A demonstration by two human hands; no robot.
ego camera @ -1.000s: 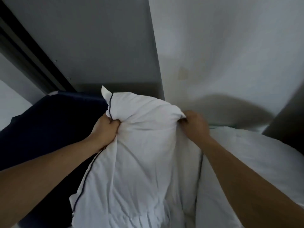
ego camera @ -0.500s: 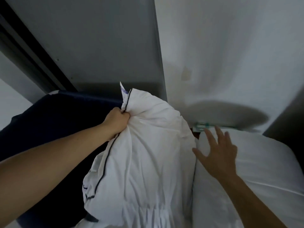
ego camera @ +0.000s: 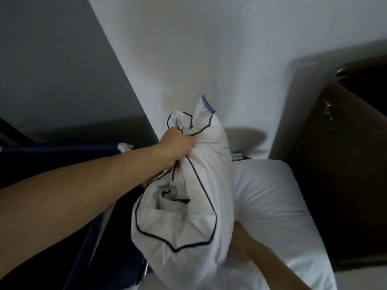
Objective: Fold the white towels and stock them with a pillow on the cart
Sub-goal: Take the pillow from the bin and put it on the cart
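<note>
Nearest, the right hand (ego camera: 240,245) is tucking under the dark-piped white pillow (ego camera: 188,206), its fingers hidden, so its grip cannot be told. The left hand (ego camera: 178,145) is clutching the pillow's bunched top, holding it above a second, plain white pillow (ego camera: 272,206). Two pillows are showing; no towels are visible, and stocking looks unfinished.

I can read no text here. A tag (ego camera: 204,110) with a purple edge sticks up from the top of the pillow (ego camera: 188,216); I see faint print lines on it, too blurred to make out.
</note>
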